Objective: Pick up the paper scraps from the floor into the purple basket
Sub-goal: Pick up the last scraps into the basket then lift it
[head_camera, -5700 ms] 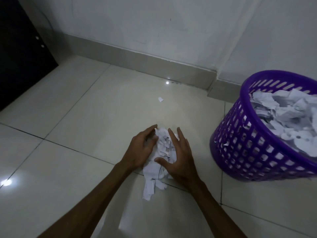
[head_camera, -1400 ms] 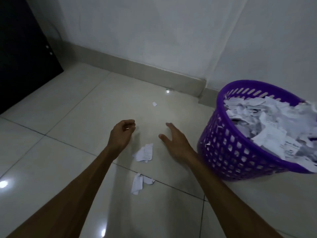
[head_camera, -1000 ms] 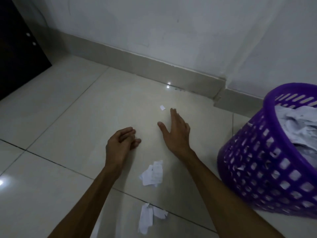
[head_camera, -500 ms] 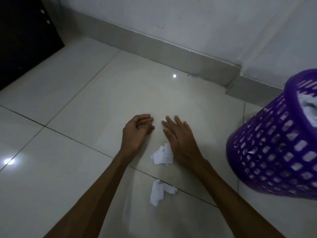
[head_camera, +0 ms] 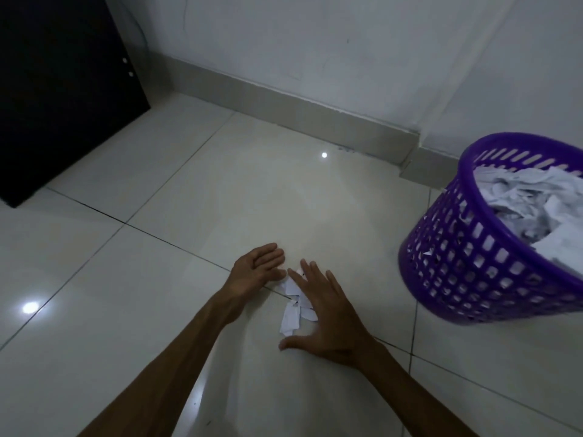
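Both hands are down at the tiled floor [head_camera: 176,253], with a small cluster of white paper scraps [head_camera: 294,305] lying between them across a grout line. The right hand [head_camera: 328,316] is spread flat with its fingers apart and thumb stretched out to the side; its palm and fingers lie over the right edge of the cluster, so how much paper sits beneath it cannot be made out. The left hand [head_camera: 257,272] rests just beyond the far end of the scraps with the fingers loosely curled inward; whether its fingertips touch the paper or merely lie close to it is hard to tell in the dim light. Neither hand is closed around anything visible. The two hands are near each other but not touching.

The purple basket [head_camera: 467,266] stands upright on the floor to the right, well apart from the hands. It is cut off by the right edge of the frame. Crumpled white paper fills it nearly to the rim, and small bits show through the lattice holes of its wall.

A dark panel [head_camera: 60,89] occupies the upper left, its top and left side out of frame. A pale skirting board [head_camera: 284,111] runs along the foot of the white wall [head_camera: 315,42]. Two bright light reflections sit on the glossy tiles.
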The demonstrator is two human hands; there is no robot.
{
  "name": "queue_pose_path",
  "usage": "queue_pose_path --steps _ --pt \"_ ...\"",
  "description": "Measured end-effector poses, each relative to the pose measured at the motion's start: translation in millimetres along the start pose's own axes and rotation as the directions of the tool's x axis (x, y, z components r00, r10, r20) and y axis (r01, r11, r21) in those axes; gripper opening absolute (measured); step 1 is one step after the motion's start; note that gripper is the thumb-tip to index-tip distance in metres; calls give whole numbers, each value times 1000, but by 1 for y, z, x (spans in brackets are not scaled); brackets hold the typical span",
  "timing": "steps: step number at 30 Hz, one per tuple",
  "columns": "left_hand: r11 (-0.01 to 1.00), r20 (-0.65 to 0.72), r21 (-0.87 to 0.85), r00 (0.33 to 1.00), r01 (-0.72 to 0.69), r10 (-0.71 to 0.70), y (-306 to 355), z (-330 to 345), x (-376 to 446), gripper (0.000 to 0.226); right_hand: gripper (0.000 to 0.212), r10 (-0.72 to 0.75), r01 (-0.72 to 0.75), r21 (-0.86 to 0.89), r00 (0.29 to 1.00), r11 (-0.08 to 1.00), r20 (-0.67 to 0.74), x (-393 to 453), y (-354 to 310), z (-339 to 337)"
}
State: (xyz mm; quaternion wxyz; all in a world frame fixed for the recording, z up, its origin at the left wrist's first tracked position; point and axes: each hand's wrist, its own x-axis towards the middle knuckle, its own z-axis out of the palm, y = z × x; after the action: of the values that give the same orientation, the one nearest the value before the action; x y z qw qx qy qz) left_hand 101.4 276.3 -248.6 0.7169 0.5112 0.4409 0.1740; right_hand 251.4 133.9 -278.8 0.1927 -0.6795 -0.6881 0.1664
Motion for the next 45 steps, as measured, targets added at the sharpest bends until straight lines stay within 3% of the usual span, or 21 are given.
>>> queue_pose_path --steps 3,7,11,14,16,20,23,25,27,30,32,34,35,37,41,43,45 --pt "1000 14 -4 1000 -2 2 -8 0 -6 72 112 -17 13 -68 998 998 -62 -3 -1 11" --pt "1000 44 26 999 15 -16 -10 0 -9 80 78 -2 8 24 977 1000 -213 -2 -2 27" --pt "996 81 84 997 4 -11 -10 -1 -12 80 49 -51 67 24 904 997 -425 -7 -11 37" --pt "996 101 90 995 5 -14 -9 -3 -12 80 44 -160 159 -49 816 986 -556 -6 -24 36" --pt "997 105 72 994 20 -27 -9 -5 -14 77 37 -172 185 -33 817 982 -551 -6 -25 38" --pt "998 59 51 998 20 -23 -7 -4 -22 67 35 -33 125 180 895 976 -445 -2 -17 31" --pt "1000 3 12 1000 15 -15 -9 -1 -26 57 31 1 117 232 890 966 -455 9 -13 15" --pt "1000 -14 -10 1000 18 -18 -10 0 -28 52 21 159 -8 305 866 952 -475 14 -12 10" --pt "999 -40 -19 999 32 -33 -10 0 -30 49 20 436 -203 470 772 859 -462 17 -16 8" --pt "1000 -32 4 999 29 -28 -10 2 -37 44 12 787 -341 775 536 532 -304 20 -25 -2" --pt "995 -5 96 1000 -6 7 -11 3 -40 42 8 912 -339 898 387 280 -138 19 -27 -14" --pt "983 10 181 999 -32 31 -10 6 -43 41 20 948 -303 949 319 90 12 17 -26 -28" --pt "976 19 212 999 -46 43 -7 10 -45 41 23 945 -249 969 319 4 78 14 -28 -39" --pt "963 37 259 997 -76 69 2 19 -48 40 27 909 -148 983 385 -111 161 13 -36 -60" --pt "954 70 250 985 -168 155 36 50 -54 38 23 794 35 964 575 -264 196 20 -51 -115" --pt "958 66 202 979 -204 194 55 69 -55 35 16 728 129 907 646 -400 229 23 -59 -149" --pt "964 62 134 973 -229 222 74 90 -57 32 10 673 186 868 711 -461 205 23 -66 -184"
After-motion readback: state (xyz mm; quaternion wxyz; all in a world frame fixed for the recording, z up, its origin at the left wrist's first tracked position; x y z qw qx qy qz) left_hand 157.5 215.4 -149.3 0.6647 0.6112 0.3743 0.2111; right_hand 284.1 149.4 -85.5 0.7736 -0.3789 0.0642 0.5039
